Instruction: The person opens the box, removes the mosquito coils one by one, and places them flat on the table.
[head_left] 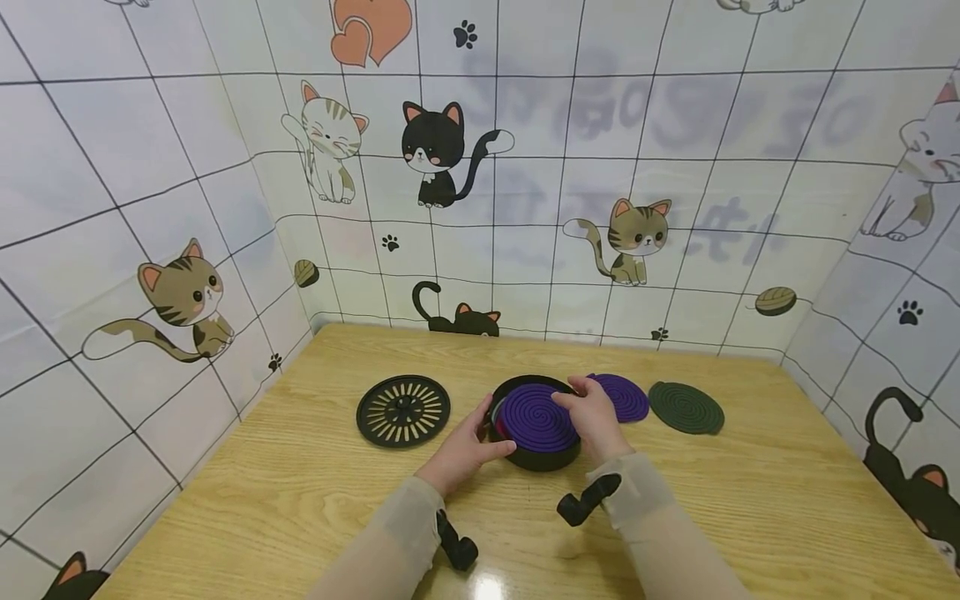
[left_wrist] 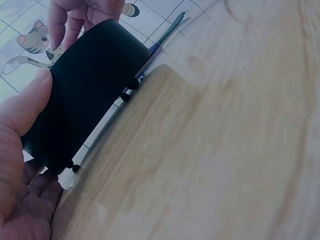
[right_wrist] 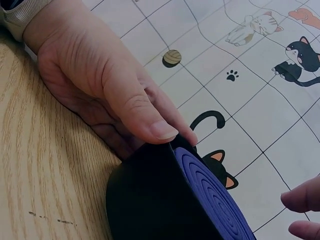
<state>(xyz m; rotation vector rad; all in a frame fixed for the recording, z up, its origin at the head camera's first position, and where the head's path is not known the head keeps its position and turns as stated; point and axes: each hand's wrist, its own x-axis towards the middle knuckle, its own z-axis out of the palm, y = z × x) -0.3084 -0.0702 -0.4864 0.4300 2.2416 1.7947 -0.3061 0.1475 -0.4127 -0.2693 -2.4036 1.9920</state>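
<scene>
A round black mosquito coil holder (head_left: 542,459) on small feet sits on the table with a purple mosquito coil (head_left: 538,418) lying in its top. A bit of red shows beside the coil at the holder's left inner edge. My left hand (head_left: 467,448) grips the holder's left side, thumb on the front wall and fingers round the far side. On the opposite side my right hand (head_left: 595,419) holds the holder, its thumb at the rim beside the coil and its other fingers down the outer wall, partly hidden in the right wrist view.
Left of the holder lies a black slotted lid (head_left: 403,411) with a knob in the middle. A second purple coil (head_left: 621,398) lies behind my right hand, and a green coil (head_left: 686,408) is farther right. A cat-patterned cloth wall (head_left: 525,192) encloses the wooden table (head_left: 300,475).
</scene>
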